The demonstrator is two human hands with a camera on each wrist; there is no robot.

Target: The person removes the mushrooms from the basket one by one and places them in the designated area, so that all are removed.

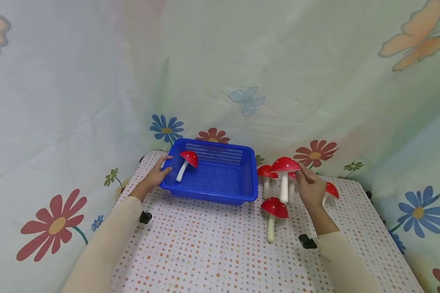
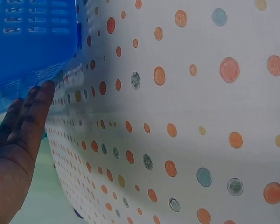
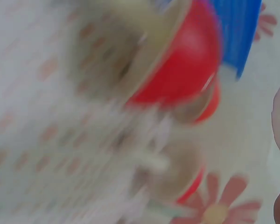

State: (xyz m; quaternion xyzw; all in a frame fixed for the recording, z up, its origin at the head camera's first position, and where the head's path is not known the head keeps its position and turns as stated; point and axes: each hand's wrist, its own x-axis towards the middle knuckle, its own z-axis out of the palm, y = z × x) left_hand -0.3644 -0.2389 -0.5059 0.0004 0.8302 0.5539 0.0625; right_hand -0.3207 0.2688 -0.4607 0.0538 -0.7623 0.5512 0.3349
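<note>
A blue plastic basket [image 1: 209,195] stands at the back of the table, with a red-capped toy mushroom [image 1: 189,158] leaning inside its left end. My left hand [image 1: 157,174] holds the basket's left rim; in the left wrist view its long fingers [image 2: 37,105] lie along the outer wall. To the right of the basket, my right hand [image 1: 311,187] pinches the cap edge of another toy mushroom [image 1: 284,164], its white stem pointing down. Just the edge of that hand shows in the blurred right wrist view.
Around the right hand are more toy mushrooms: one in front [image 1: 275,208], one beside the basket [image 1: 267,171], one partly hidden behind the held one, and one at the right [image 1: 331,189]. A dotted cloth [image 1: 205,244] covers the table. A printed curtain [image 1: 205,61] hangs behind.
</note>
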